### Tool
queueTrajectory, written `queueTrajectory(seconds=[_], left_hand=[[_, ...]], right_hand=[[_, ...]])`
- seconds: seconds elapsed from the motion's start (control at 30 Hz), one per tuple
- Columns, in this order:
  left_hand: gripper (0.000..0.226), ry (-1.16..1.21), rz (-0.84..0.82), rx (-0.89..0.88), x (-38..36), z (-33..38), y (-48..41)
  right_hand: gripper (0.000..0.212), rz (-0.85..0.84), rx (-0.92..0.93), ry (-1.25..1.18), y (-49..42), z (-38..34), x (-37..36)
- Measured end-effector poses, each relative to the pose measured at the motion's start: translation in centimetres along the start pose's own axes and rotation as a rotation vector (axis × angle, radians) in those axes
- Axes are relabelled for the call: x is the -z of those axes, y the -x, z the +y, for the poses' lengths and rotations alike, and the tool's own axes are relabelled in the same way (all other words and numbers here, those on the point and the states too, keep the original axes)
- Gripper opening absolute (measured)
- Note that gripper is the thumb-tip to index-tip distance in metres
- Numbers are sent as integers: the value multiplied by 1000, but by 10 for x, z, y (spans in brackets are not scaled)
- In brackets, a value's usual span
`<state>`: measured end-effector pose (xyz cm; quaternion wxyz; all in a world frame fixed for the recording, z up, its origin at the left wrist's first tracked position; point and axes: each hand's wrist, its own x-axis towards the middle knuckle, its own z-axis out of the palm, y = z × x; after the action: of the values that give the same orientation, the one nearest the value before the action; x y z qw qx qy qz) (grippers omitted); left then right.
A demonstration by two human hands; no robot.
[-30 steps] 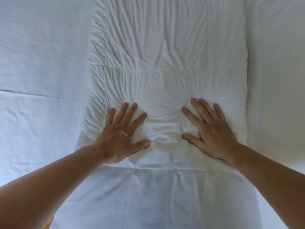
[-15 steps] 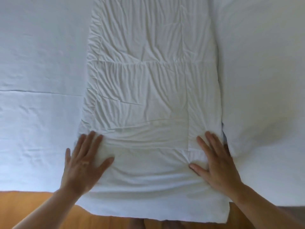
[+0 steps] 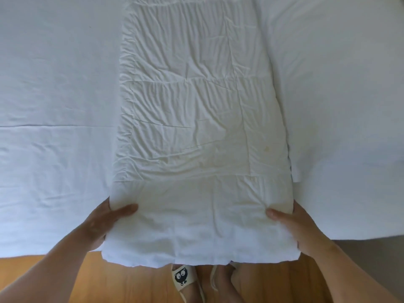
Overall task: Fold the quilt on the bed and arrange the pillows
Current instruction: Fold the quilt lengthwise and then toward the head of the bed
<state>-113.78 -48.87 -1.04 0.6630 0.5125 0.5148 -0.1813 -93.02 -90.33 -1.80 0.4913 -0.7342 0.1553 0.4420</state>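
White quilt point(image 3: 196, 127) lies folded in a long strip down the bed sheet point(image 3: 54, 149), its near end hanging past the bed edge over the wooden floor point(image 3: 109, 281). Left hand point(image 3: 102, 224) grips the near left corner, thumb on top, fingers hidden under. Right hand point(image 3: 299, 228) grips the near right corner the same way. Pillow point(image 3: 338, 106) lies just beside the quilt's right edge. Slipper point(image 3: 182, 278) with a cartoon print sits on the floor below.

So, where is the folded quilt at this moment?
In the head view the quilt lies mid-frame on the bed, its near end hanging over the wooden floor, held between the left hand and the right hand.
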Motion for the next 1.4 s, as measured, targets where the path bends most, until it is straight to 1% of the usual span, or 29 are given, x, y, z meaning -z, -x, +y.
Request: queueTrajectory(seconds=[0.03,0.1,0.13,0.2,0.23,0.27,0.33,0.37,0.4,0.47,0.5,0.53,0.57,0.6,0.63,0.67,0.77,0.93,0.97,1.03,1.07,1.1,1.2,1.3,1.4], left_hand=[[84,42,-21,5,-4,-1,4],[79,113,-22,0,-14,-9,14],[72,134,-11,-2,-18,-13,21],[61,168,-2,-3,-21,-13,38],[60,172,-10,1,-16,-10,46],[59,163,-26,-6,-6,-6,55],[43,127,-50,-46,16,4,70],[34,100,-32,-56,26,5,74],[30,60,-20,-54,30,6,80],[32,-48,13,-41,24,-3,87],[36,-130,54,-53,19,-8,88],[46,-188,90,-82,15,-13,86],[58,-222,103,-110,15,-16,82],[65,-239,111,-127,18,-15,82],[64,-226,125,-141,20,-13,86],[59,-181,140,-134,22,-8,97],[52,-50,147,-133,25,7,137],[42,-41,135,-225,29,21,190],[40,-31,132,-248,30,23,202],[38,-8,135,-288,32,21,227],[38,0,140,-308,33,17,239],[39,0,142,-327,33,11,252],[39,16,178,-347,26,-14,289],[37,41,214,-333,10,-43,329],[35,39,250,-319,-6,-67,371]], right_hand=[[70,-57,5,-22,2,-4,-1],[58,-98,-6,-100,10,-10,-9],[57,-108,-36,-154,13,-10,-13],[73,-162,-116,-235,22,-12,-18],[78,-200,-137,-229,30,-17,-18],[75,-224,-137,-203,37,-25,-16],[63,-215,-90,-146,47,-38,-3],[61,-199,-89,-128,51,-41,4],[62,-183,-90,-99,55,-42,7],[73,-146,-113,6,63,-34,1],[80,-103,-95,64,70,-31,-8],[81,-66,-56,90,77,-33,-17],[76,-28,-4,106,87,-37,-25],[69,13,41,87,96,-42,-29],[65,41,65,44,105,-47,-28],[66,51,72,20,117,-52,-26],[73,39,88,4,150,-66,-17],[91,65,165,24,198,-99,-18],[91,48,170,13,208,-101,-15],[80,30,186,1,233,-102,-7],[73,24,195,-7,247,-100,-3],[70,16,201,-29,259,-94,2],[81,13,255,-64,293,-72,11],[81,50,363,-13,328,-53,18],[81,71,429,5,365,-36,30]])
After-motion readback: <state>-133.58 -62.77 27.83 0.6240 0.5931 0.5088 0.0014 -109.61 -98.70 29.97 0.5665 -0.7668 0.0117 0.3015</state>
